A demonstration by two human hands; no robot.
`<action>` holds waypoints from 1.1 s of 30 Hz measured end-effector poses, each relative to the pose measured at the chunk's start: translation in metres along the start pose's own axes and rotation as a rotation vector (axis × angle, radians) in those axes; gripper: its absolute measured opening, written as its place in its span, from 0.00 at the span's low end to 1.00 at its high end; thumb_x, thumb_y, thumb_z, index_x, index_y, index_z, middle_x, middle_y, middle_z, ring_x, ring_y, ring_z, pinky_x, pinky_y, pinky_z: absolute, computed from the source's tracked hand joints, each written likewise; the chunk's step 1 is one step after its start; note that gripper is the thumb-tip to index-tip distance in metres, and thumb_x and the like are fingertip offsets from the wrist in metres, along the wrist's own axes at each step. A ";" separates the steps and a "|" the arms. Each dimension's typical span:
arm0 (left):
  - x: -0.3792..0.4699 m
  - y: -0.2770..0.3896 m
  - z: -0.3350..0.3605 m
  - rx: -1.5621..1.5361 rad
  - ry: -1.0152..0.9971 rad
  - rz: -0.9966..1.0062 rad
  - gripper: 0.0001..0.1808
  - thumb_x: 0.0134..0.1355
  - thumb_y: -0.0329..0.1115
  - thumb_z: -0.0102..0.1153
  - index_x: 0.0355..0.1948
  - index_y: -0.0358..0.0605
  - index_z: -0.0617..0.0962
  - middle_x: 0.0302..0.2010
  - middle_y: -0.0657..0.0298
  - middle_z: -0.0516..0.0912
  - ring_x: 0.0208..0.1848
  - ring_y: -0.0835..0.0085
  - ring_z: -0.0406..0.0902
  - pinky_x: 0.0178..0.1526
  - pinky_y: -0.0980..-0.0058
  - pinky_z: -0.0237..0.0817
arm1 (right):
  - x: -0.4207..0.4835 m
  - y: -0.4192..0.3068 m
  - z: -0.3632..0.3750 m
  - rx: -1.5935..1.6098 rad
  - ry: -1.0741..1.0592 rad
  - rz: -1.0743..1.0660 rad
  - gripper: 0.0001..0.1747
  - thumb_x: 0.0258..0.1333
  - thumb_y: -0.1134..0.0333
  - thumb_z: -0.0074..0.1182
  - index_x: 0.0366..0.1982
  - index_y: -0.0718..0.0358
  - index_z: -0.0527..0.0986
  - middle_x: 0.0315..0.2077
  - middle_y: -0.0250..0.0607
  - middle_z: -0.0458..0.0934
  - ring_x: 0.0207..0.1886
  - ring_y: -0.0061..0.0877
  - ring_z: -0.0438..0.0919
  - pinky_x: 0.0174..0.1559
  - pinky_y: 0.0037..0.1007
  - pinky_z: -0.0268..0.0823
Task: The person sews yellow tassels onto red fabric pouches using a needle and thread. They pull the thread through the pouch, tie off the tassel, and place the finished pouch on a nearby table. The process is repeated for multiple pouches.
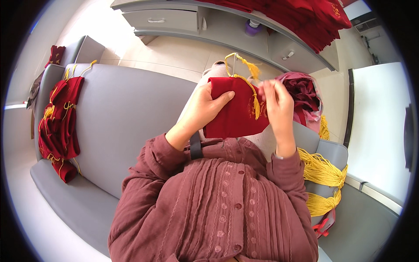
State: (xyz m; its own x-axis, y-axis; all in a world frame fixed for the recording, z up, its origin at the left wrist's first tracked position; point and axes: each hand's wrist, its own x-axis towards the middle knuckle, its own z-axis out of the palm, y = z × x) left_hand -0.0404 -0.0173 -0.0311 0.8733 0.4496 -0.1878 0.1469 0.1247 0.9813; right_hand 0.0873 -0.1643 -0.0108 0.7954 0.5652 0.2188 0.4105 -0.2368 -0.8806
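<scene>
My left hand (200, 108) grips a dark red velvet-like cloth pouch (229, 118) by its left side, thumb lying on the front. The pouch bears gold print and rests over my lap. A yellow twisted cord (246, 81) comes out at its top edge, and one tassel (257, 106) hangs down the front. Above the edge, a thin metal rod (234, 64) stands within the cord's loop, beside a second tassel (253, 70). At the pouch's upper right is my right hand (278, 101), its fingertips bent together and blurred; whether they pinch cord or cloth is unclear.
Several red pouches with yellow cords lie on the grey sofa (131, 95) at left. Bundles of yellow cord (322, 170) hang over the armrest at right. A pink bag (316, 119) holds dark red cloth. Ahead, a grey cabinet (229, 32) carries more red cloth (294, 16).
</scene>
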 end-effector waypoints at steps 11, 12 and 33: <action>0.015 -0.006 0.003 -0.159 0.138 0.093 0.14 0.61 0.30 0.60 0.46 0.34 0.77 0.38 0.62 0.83 0.38 0.79 0.78 0.41 0.79 0.72 | -0.067 -0.010 0.026 -0.161 -0.395 0.047 0.08 0.52 0.69 0.59 0.26 0.68 0.77 0.23 0.45 0.78 0.23 0.29 0.77 0.29 0.28 0.67; 0.016 -0.006 0.003 -0.189 0.142 0.092 0.14 0.61 0.30 0.60 0.46 0.34 0.77 0.38 0.62 0.83 0.38 0.79 0.78 0.41 0.79 0.72 | -0.068 -0.008 0.025 -0.148 -0.419 0.083 0.08 0.52 0.69 0.59 0.27 0.68 0.77 0.24 0.44 0.79 0.23 0.27 0.77 0.29 0.27 0.67; 0.018 -0.003 0.005 -0.176 0.206 0.174 0.14 0.61 0.32 0.60 0.45 0.34 0.77 0.38 0.62 0.83 0.39 0.79 0.79 0.42 0.78 0.72 | -0.087 0.019 0.012 0.284 -0.620 0.487 0.07 0.62 0.68 0.53 0.34 0.66 0.74 0.23 0.30 0.76 0.26 0.13 0.73 0.31 0.17 0.65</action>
State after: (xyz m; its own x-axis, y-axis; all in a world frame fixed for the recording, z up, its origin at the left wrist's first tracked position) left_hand -0.0232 -0.0142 -0.0376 0.7629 0.6453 -0.0399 -0.0952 0.1731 0.9803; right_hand 0.0208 -0.2086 -0.0511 0.4313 0.8031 -0.4111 -0.1094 -0.4057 -0.9074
